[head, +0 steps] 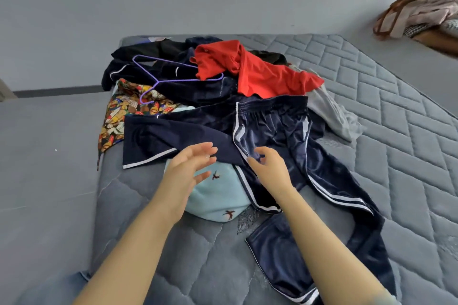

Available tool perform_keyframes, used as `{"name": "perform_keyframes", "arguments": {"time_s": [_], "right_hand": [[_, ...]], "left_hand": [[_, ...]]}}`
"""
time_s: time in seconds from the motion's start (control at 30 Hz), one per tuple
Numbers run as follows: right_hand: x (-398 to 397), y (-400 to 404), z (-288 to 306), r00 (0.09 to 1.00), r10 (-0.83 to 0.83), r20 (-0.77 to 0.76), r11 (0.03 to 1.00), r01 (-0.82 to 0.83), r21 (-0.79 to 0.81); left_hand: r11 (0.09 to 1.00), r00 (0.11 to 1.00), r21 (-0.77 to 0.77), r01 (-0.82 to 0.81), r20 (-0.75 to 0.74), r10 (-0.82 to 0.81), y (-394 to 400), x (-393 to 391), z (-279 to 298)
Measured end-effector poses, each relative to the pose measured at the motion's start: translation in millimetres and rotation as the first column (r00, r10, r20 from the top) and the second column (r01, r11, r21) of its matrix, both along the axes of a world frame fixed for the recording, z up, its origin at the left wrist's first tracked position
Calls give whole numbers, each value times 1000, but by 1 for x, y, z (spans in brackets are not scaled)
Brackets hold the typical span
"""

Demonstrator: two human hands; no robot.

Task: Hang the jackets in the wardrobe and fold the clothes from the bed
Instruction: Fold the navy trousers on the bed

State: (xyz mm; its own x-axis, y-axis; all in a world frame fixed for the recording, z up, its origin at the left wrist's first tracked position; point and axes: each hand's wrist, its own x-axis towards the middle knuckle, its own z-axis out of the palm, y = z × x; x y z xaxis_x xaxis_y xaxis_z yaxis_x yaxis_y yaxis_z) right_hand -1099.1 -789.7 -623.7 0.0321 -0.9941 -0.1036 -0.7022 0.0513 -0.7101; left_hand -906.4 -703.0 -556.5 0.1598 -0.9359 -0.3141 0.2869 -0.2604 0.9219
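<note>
Hands over navy track pants (272, 131) on bed (396, 156): left hand (190, 168) fingers spread, holding nothing; right hand (269, 168) loosely curled, grip unclear. Risk: slick fabric slipping, dragging pile w/ purple hanger (158, 82).

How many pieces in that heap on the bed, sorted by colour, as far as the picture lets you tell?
Navy with white stripes: 3, namely navy track pants, navy shorts, navy jacket
Red: 1, red shirt
Light blue: 1, light blue bird-print garment
Patterned: 1, multicoloured print cloth
Grey: 1, grey garment
Purple: 1, purple hanger
Total: 8. The black clothes behind are too tangled to count.
</note>
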Motion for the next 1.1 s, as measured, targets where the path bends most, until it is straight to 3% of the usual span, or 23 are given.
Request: {"name": "perform_keyframes", "arguments": {"time_s": [0.17, 0.33, 0.4, 0.47, 0.6, 0.7, 0.83, 0.97, 1.03, 1.1], "right_hand": [[26, -53, -29, 958, 50, -283, 994, -20, 108], [42, -69, -43, 882, 60, -467, 998, -58, 19], [39, -63, -40, 934, 36, -355, 997, -58, -53], [36, -46, -27, 990, 37, -133, 991, -53, -119], [40, 7, -2, 960, 212, 181, 957, -167, -235], [49, 53, 10, 903, 347, 252, 923, -282, -261], [66, 100, 8, 797, 580, 170, 808, -534, -251], [66, 124, -7, 712, 673, 200, 738, -665, -116], [64, 123, -4, 736, 604, 305, 787, -612, -81], [63, 110, 6, 790, 511, 339, 859, -488, -157]], "left_hand": [[999, 999, 37, -30, -20, 30, -7, 4, -12], [996, 998, 57, -69, -7, 70, -10, 25, -21], [994, 996, 68, -82, -18, 83, -10, 34, -24], [994, 996, 74, -80, -20, 81, -9, 41, -26], [995, 996, 82, -57, -65, 62, -5, 48, -28], [993, 991, 112, -30, -130, 44, 6, 49, -34], [978, 975, 155, 139, -195, -107, 17, 39, -39], [960, 976, 243, -140, -129, 175, 13, 33, -51], [938, 956, 255, -234, -118, 270, 13, 39, -53], [931, 949, 255, -263, -108, 298, 16, 50, -49]]}}
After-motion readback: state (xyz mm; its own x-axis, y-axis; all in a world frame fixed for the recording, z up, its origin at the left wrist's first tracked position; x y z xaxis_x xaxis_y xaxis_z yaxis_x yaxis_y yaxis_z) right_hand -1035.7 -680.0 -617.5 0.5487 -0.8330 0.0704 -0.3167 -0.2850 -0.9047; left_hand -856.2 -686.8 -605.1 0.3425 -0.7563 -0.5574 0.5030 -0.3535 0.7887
